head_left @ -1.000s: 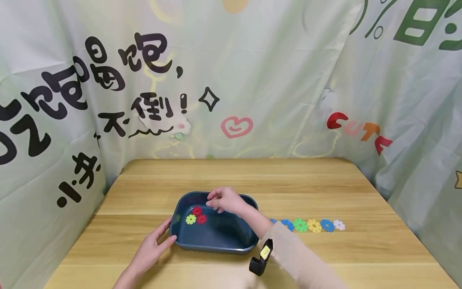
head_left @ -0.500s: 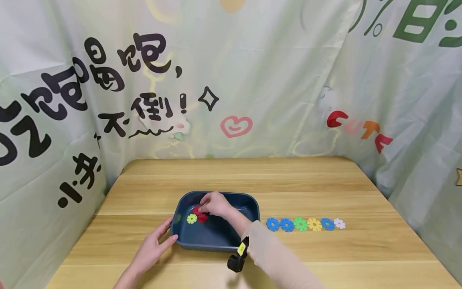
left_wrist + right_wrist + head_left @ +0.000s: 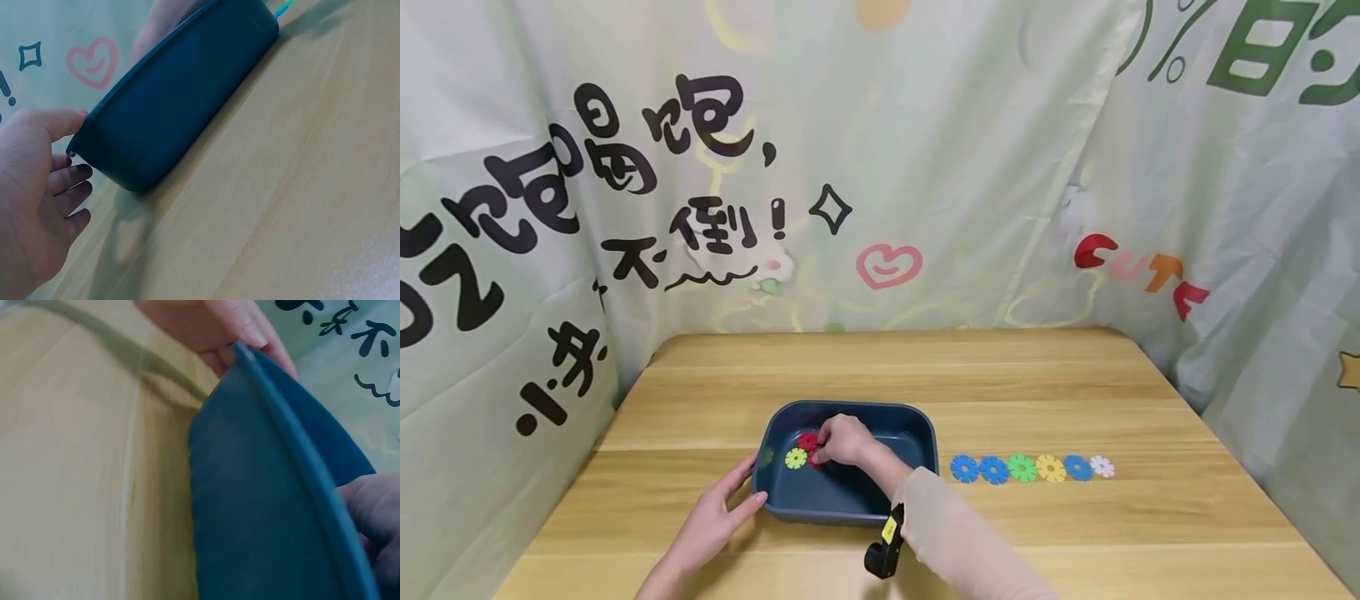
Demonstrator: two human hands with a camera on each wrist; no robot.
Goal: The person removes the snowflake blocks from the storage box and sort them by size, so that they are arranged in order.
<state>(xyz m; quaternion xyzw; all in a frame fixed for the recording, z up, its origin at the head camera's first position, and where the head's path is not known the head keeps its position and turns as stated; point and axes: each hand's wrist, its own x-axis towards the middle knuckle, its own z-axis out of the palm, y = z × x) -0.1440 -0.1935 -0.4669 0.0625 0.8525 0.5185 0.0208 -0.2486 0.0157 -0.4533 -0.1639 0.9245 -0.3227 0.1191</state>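
Observation:
A dark blue rectangular tray [image 3: 880, 508] with raised walls stands on the table. At its left front corner is my left hand [image 3: 711, 517], thumb on the rim and fingers along the outer wall. Inside lie a yellow-green snowflake disc [image 3: 796, 458] and two red snowflake discs [image 3: 807, 440]. My right hand [image 3: 848, 442] reaches over the right part of the tray, with its fingertips at the lower red disc and partly covering it. Whether they pinch it is hidden. In the right wrist view the tray wall [image 3: 250, 481] blocks the fingertips of my right hand [image 3: 378, 506].
Right of the tray, a row of several snowflake discs [image 3: 1022, 467] in blue, green, yellow and pale pink lies on the wooden table [image 3: 1075, 383]. A printed curtain [image 3: 970, 167] hangs behind and beside the table. A black wrist camera [image 3: 886, 550] sits on my right sleeve.
My right hand has come down and to the left inside the tray, first to the upper red disc, then to the lower one. My left hand stays at the tray's corner.

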